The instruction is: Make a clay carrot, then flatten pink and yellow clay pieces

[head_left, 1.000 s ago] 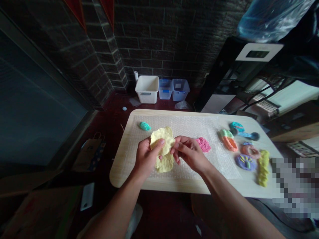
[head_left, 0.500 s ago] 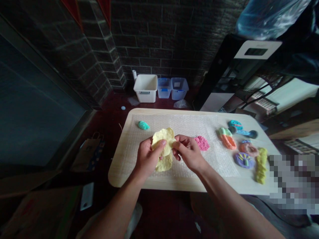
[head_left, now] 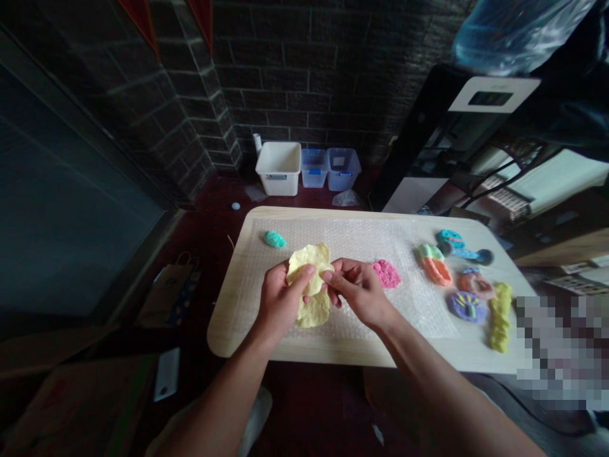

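Observation:
A flattened, pale yellow sheet of modelling clay (head_left: 311,257) is held up over the table between both hands. My left hand (head_left: 284,293) grips its left side, thumb pressed on the face and fingers underneath. At the right edge, my right hand (head_left: 358,289) pinches the sheet between thumb and fingers. Below the hands, a second yellow clay piece (head_left: 314,312) lies on the bubble wrap (head_left: 352,238), partly covered by the held sheet. A bumpy pink clay piece (head_left: 386,274) is just beyond my right hand. Farther left rests a small green clay lump (head_left: 275,239).
On the right of the wooden table (head_left: 380,357) sit several coloured clay shapes, among them an orange and green one (head_left: 435,270), a purple one (head_left: 467,307) and a long yellow strip (head_left: 500,317). A white bin (head_left: 280,181) and blue-tinted boxes stand on the floor behind.
The held yellow sheet has shifted slightly left and turned a little, and my right fingers have moved slightly along its right edge. The other clay pieces stay where they were.

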Available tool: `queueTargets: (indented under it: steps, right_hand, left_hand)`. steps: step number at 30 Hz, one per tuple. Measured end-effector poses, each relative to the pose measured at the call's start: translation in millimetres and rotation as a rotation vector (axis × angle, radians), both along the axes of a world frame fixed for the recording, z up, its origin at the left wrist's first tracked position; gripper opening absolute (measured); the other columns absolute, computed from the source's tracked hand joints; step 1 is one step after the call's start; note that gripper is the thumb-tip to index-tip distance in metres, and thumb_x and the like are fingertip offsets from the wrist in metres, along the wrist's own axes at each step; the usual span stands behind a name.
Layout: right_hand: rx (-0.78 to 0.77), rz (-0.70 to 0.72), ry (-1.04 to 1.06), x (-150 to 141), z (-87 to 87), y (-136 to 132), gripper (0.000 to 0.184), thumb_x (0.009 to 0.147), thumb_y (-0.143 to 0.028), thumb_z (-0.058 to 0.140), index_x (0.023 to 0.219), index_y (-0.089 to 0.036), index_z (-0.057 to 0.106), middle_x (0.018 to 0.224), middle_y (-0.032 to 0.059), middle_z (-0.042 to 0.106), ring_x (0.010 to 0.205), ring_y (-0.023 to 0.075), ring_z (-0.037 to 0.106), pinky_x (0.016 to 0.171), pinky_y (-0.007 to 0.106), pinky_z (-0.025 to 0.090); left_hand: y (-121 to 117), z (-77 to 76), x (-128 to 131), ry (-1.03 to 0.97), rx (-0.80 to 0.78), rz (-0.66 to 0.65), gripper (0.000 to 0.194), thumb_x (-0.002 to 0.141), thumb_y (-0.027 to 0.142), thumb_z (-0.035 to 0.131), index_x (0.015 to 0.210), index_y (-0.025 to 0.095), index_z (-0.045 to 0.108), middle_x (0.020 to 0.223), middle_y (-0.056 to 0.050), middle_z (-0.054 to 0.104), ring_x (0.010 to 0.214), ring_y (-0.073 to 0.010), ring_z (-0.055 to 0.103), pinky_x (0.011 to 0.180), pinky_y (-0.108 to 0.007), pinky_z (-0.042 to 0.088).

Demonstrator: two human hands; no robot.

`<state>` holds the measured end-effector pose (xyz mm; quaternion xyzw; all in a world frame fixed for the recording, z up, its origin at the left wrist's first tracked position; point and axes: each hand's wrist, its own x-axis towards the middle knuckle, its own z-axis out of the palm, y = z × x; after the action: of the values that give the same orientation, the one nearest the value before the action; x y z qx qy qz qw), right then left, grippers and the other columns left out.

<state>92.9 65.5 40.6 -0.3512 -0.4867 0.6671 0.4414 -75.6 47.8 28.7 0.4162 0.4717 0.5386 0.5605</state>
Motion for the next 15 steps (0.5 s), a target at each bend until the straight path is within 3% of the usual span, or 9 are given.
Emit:
queueTargets:
  steps: [7,10,13,15]
  right_hand:
    - [0.003,-0.019,-0.008,1.4,1.2,0.5,0.038,0.087,-0.047,0.086,0.076,-0.016,0.068,0.058,0.0009,0.067,0.048,0.0099,0.057,0.048,0.022,0.044]
    - [-0.017,-0.037,0.024,-0.6,-1.1,0.5,0.036,0.086,-0.049,0.086,0.085,-0.017,0.069,0.065,0.0005,0.069,0.052,0.0114,0.062,0.049,0.022,0.048]
    - [-0.014,-0.052,-0.003,-3.0,-2.7,0.8,0.038,0.081,-0.049,0.090,0.092,-0.017,0.072,0.070,0.0003,0.070,0.054,0.0113,0.061,0.049,0.022,0.049]
    - [-0.001,-0.074,-0.058,-3.7,-2.8,1.5,0.039,0.077,-0.048,0.093,0.086,-0.016,0.074,0.069,0.0003,0.068,0.054,0.0104,0.058,0.048,0.022,0.048]
  left_hand:
    - [0.5,1.7,0.0,-0.009,-0.009,-0.020,0.031,0.090,0.046,0.077,0.091,0.016,0.070,0.071,-0.002,0.069,0.057,-0.0126,0.058,0.050,-0.022,0.045]
    - [0.1,0.0,-0.6,0.016,0.001,-0.002,0.035,0.096,0.051,0.069,0.091,0.016,0.069,0.076,-0.003,0.068,0.063,-0.0151,0.060,0.053,-0.024,0.047]
    - [-1.9,-0.4,-1.0,0.191,0.041,-0.002,0.039,0.103,0.053,0.057,0.091,0.017,0.068,0.081,-0.005,0.069,0.069,-0.0177,0.062,0.056,-0.025,0.047]
    - [-3.8,0.6,-0.6,0.358,0.080,0.005,0.038,0.105,0.052,0.054,0.094,0.019,0.067,0.086,-0.007,0.070,0.074,-0.0192,0.064,0.059,-0.026,0.047]
